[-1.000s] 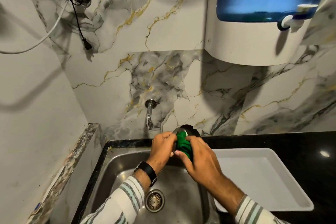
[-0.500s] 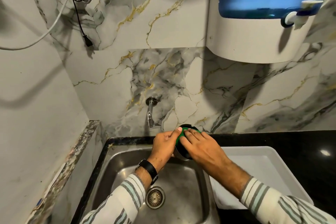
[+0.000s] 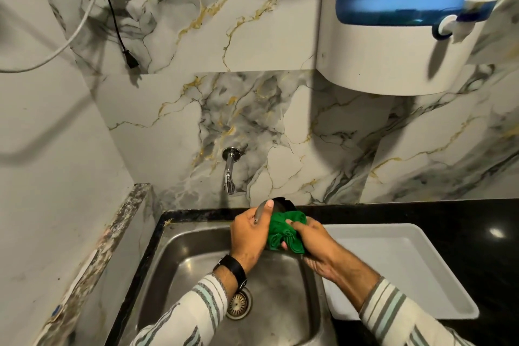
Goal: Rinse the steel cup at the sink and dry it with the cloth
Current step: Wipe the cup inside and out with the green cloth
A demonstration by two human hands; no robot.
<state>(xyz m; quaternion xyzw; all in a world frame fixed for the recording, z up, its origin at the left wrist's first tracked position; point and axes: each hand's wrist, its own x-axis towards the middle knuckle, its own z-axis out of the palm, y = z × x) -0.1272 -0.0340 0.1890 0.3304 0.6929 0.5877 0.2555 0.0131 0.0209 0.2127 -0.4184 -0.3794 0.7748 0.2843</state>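
Over the back of the steel sink (image 3: 196, 255) my left hand (image 3: 248, 236) grips the steel cup (image 3: 278, 203), thumb on its rim; only the rim and dark opening show. A bunched green cloth (image 3: 283, 229) is pressed against the cup's side. My right hand (image 3: 316, 244) holds that cloth from the right, its fingers wrapped around it and under the cup. The cup's body is hidden behind the cloth and both hands. No water runs from the wall tap (image 3: 229, 174), which is just left of and above the cup.
A white tray (image 3: 393, 255) lies on the black counter (image 3: 463, 219) right of the sink. The drain (image 3: 238, 303) sits in the basin below my left wrist. A blue-and-white water purifier (image 3: 393, 36) hangs on the marble wall above; cables (image 3: 118, 25) dangle at upper left.
The cloth has come out from the cup's mouth and down onto its outer side. My right hand has turned lower, under the cup, and more of the green cloth shows.
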